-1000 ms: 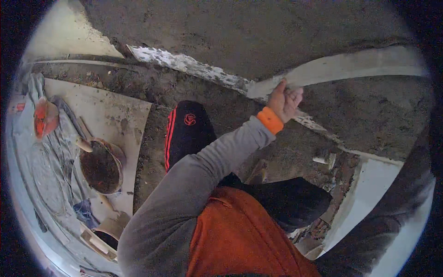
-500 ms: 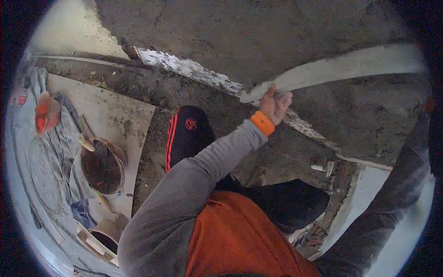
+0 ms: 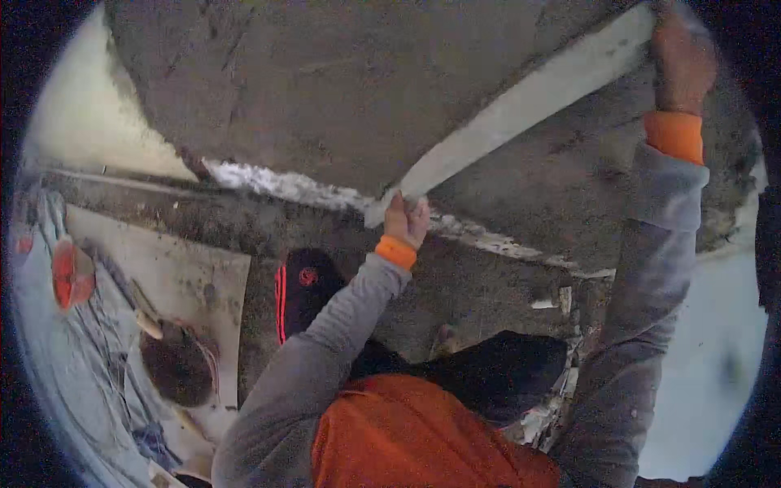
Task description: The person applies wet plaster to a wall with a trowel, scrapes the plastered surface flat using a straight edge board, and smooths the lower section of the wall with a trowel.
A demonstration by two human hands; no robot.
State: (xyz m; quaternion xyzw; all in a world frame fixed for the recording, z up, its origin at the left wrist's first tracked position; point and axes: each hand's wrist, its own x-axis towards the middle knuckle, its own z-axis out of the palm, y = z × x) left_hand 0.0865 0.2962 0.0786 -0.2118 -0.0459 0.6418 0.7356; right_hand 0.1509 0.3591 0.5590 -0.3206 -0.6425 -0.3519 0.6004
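A long pale straightedge (image 3: 529, 106) lies slantwise against the wall (image 3: 268, 73), which is coated in dark grey mortar. My left hand (image 3: 407, 220) is closed round its lower end, close to the foot of the wall. At the upper right my right hand (image 3: 683, 61) grips the other end, its fingers partly lost in the dark rim of the picture. Below the straightedge runs a rough whitish strip (image 3: 285, 185) along the wall's base.
A bucket of dark mortar (image 3: 177, 366) stands at the left on a pale board (image 3: 220, 276), with a wooden-handled tool (image 3: 148, 324) at its rim. An orange-red container (image 3: 73, 275) rests on grey sheeting (image 3: 65, 358). A short white pipe piece (image 3: 543, 304) lies near my knee.
The straightedge now slants more steeply, its right end raised. My right hand has come into view on that end. The whole view has shifted, and my left hand still holds the lower end.
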